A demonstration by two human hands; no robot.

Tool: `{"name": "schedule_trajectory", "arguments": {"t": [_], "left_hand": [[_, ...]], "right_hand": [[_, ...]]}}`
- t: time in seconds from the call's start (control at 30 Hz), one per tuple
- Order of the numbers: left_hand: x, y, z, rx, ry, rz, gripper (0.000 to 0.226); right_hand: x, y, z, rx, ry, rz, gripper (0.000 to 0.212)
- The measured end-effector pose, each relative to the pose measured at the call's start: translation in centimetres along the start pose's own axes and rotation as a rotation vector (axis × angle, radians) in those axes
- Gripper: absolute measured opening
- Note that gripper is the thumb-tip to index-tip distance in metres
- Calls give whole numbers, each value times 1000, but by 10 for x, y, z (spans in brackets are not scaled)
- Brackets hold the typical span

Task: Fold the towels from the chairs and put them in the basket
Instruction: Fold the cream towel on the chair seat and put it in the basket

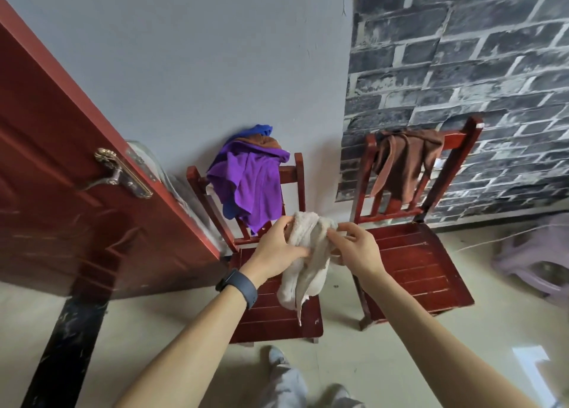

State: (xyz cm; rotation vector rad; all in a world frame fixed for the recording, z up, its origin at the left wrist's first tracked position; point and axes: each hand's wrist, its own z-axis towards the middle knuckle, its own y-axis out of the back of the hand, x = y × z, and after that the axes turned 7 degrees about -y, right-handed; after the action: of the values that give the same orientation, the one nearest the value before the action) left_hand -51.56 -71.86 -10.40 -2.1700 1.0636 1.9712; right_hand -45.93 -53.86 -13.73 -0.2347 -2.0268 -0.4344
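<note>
Over the left chair [277, 321], left grip [277, 250] and right grip [358, 249] pinch the bunched white towel [303, 273]. Folding barely begun, I judge; next, find its corners.

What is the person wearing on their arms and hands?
Both arms are bare, with no sleeves showing and no gloves on the left hand or right hand. A dark fitness band wraps the left wrist. The right wrist wears nothing.
</note>
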Motion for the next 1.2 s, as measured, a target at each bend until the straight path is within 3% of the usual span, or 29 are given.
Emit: {"name": "schedule_trajectory", "arguments": {"t": [0.1, 0.23, 0.4, 0.53, 0.7, 0.83, 0.9, 0.93, 1.07, 1.2], "left_hand": [[9, 7, -5, -149, 77, 65, 48], [25, 25, -12, -269, 103, 262, 19], [59, 48, -23, -439, 191, 541, 32], [77, 60, -33, -532, 276, 266, 27], [96, 71, -37, -691, 383, -494, 24], [101, 69, -51, -604, 477, -715, 20], [100, 65, -57, -530, 464, -741, 15], [98, 65, -58, -501, 441, -753, 15], [88, 80, -55, -445, 369, -714, 18], [102, 109, -59, -489, 377, -575, 15]], "right_hand": [[-7, 1, 3, -70, -9, 10, 10], [-13, 8, 9, -176, -11, -61, 22], [-22, 29, 19, -273, 30, -287, 29], [-32, 39, 31, -309, -36, -226, 25], [-31, 35, 39, -181, -141, -1, 33], [-53, 27, 23, 371, -609, 125, 30], [-65, 16, 17, 571, -588, 99, 43], [-69, 7, 14, 595, -565, 119, 45], [-81, -30, 9, 367, -441, -13, 9], [-86, -44, 19, 120, -307, -74, 25]]}}
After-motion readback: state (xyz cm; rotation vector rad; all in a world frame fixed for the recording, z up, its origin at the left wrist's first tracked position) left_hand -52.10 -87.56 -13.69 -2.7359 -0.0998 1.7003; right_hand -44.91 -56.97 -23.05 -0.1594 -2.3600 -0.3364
